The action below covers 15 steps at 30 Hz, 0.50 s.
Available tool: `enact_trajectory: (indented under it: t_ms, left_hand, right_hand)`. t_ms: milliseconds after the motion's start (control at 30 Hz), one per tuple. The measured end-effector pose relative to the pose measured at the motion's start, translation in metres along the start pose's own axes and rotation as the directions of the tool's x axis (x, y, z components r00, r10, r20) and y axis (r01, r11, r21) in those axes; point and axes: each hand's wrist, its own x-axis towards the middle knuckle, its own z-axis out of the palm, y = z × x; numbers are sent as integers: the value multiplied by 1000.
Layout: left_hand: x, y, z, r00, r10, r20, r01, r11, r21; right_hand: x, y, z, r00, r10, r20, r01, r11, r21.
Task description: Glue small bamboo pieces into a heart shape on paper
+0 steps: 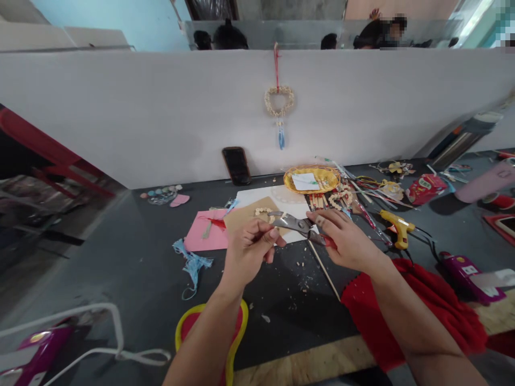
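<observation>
In the head view my right hand (338, 236) is closed around the red-handled metal cutters (295, 222), whose jaws point left. My left hand (255, 244) is pinched just below the jaw tips, on something too small to make out. Behind the jaws a small ring of pale beads (263, 211) shows over a brown sheet (245, 213), which lies on white paper (261, 193). A pink sheet (201, 236) with a red tassel is left of it. A thin stick (325, 271) and small pale scraps lie below the cutters.
A yellow basket (287, 185), a beaded heart (336, 201) and ribbons are behind my right hand. To the right are a yellow glue gun (398, 228) and red cloth (426, 311). Blue tassels (193, 265) lie left. A phone (236, 165) leans on the partition; another beaded heart (292, 99) hangs there.
</observation>
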Motion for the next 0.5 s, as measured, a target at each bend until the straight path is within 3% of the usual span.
enact_trajectory:
  t_ms: [233,500]
  left_hand:
    - [2,5,-7,965,-184,186,224,947,-229]
    - [0,5,-7,949,-205,240,267,927,-264]
  right_hand:
    - [0,-3,2,999,-34,-11,34,997,64]
    - [1,4,7,996,-85,-31,87,992,88]
